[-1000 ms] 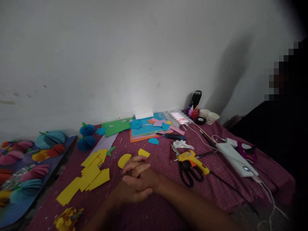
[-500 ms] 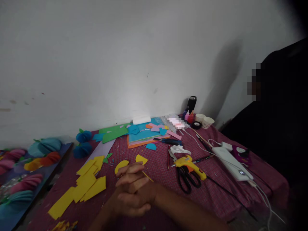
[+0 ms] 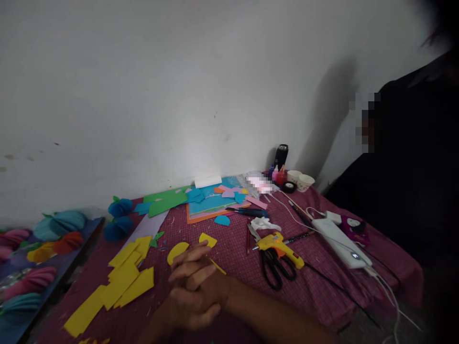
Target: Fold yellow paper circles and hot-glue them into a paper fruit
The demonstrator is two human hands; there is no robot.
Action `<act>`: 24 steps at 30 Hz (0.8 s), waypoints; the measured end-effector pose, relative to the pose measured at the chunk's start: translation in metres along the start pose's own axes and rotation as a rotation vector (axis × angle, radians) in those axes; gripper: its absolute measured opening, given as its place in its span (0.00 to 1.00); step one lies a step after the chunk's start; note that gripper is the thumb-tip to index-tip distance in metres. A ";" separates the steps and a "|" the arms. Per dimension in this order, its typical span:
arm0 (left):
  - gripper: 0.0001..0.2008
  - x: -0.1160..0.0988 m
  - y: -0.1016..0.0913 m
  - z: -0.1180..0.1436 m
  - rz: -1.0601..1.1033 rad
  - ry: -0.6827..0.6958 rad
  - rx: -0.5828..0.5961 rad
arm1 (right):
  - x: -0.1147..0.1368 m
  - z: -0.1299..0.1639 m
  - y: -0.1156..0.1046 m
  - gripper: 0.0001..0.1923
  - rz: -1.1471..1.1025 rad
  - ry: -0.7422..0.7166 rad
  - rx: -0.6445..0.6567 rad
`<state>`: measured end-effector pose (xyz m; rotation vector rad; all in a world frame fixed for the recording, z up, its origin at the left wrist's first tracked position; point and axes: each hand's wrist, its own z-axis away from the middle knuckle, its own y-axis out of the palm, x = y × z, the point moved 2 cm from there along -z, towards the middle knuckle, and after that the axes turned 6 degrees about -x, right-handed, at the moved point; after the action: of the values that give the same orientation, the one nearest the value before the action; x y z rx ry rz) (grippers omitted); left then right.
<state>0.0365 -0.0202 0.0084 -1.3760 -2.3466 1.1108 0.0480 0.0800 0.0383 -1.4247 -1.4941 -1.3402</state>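
Yellow paper half-circles (image 3: 178,252) lie on the red cloth (image 3: 244,267) just beyond the hands. Left hand (image 3: 190,306) and right hand (image 3: 199,274) are clasped together, fingers interlocked, holding nothing. More yellow paper pieces (image 3: 122,282) sit left of the hands; glue gun (image 3: 279,244) over scissors (image 3: 276,270) to the right. Best kept resting low, clear of the cut shapes.

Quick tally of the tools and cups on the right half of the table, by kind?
Glue gun: 1
Scissors: 1
Paper cups: 2
Tape roll: 1
Power bank: 1
Dark flask: 1
Total: 7
Both hands, left hand and right hand, are clasped together and hold none of these.
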 end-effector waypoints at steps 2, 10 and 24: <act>0.44 0.006 0.001 0.003 0.052 -0.046 -0.002 | 0.006 0.006 -0.003 0.17 0.129 0.127 0.258; 0.44 0.018 0.007 0.015 0.069 -0.087 0.008 | -0.012 -0.014 -0.028 0.24 0.270 0.243 0.684; 0.42 0.018 0.007 0.013 0.077 -0.068 -0.010 | -0.037 -0.028 -0.047 0.20 -0.063 0.073 1.087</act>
<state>0.0248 -0.0101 -0.0093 -1.4654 -2.3672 1.1868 0.0044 0.0490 0.0001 -0.6076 -1.7807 -0.4030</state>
